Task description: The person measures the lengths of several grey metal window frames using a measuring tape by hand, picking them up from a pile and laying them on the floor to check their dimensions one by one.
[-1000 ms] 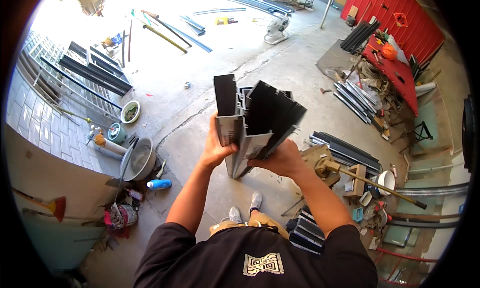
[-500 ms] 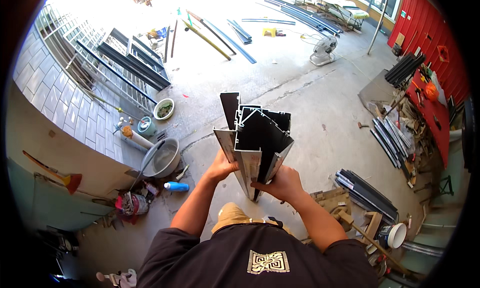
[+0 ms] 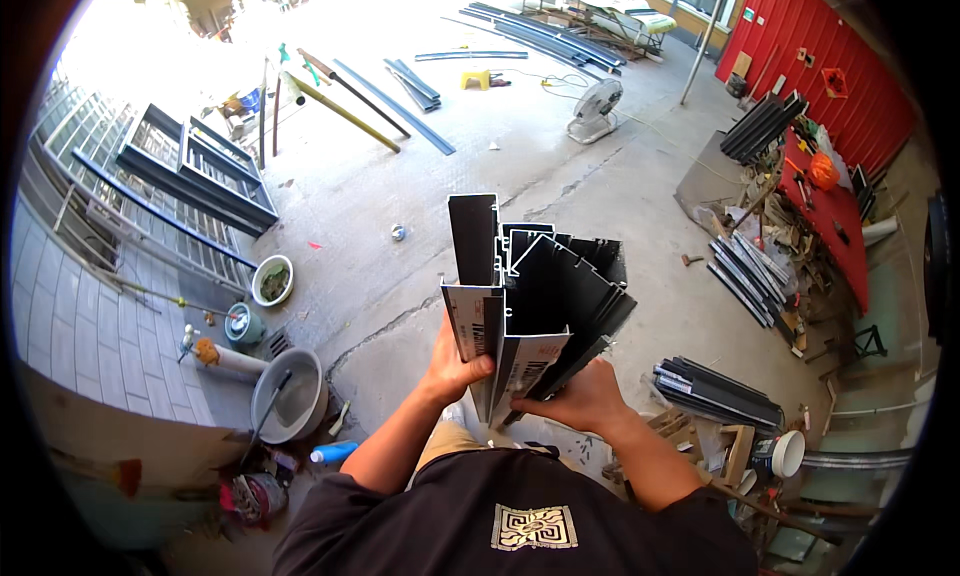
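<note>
A bundle of dark aluminium profiles (image 3: 550, 291) stands upright in front of my body, its cut ends facing up toward me. The profiles are of uneven height and carry pale printed film on some sides. My left hand (image 3: 455, 368) is wrapped round the bundle's left side, thumb on the film. Lower on the right side, my right hand (image 3: 580, 398) grips it with the thumb pressed across the near face. Most fingers of both hands are hidden behind the metal. The bundle's lower end is hidden from sight.
At left stand a grey basin (image 3: 290, 401), a blue bottle (image 3: 334, 452) and dark window frames (image 3: 200, 171). Right of me lie a stack of dark profiles (image 3: 720, 391), a white bucket (image 3: 788, 454) and a red table (image 3: 828, 211). A fan (image 3: 597, 111) stands farther off.
The surroundings have shifted left in view as I turn to the right. The bundle sits slightly farther right and larger in view, still in both hands.
</note>
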### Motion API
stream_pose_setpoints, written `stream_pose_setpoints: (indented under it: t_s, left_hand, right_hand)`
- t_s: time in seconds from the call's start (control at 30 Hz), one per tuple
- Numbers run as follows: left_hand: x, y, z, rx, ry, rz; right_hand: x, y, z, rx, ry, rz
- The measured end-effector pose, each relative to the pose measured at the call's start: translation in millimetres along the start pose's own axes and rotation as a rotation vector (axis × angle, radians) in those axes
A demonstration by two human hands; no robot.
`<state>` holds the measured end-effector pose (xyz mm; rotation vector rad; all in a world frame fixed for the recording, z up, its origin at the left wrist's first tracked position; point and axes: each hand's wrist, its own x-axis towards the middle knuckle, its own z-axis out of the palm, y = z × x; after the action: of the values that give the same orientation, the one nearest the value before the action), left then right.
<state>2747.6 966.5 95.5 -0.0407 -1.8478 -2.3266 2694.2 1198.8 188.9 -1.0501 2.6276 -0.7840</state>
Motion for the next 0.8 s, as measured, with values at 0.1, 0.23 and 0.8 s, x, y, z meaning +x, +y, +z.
stream_pose_setpoints:
  t_s: [0.1,0.23,0.8]
  left_hand:
    - [80,58,-21,0.007,0.026,0.178]
    - [146,62,-29,-0.022,0.007,0.181]
    - [483,77,2,-0.307,0.035,0.055]
  right_hand:
    - [74,-2,-9,-0.018,0.126,-0.014]
    - [125,24,-19,0.08,0.154,0.036]
    - [415,227,-165,0.067,0.193,-0.196]
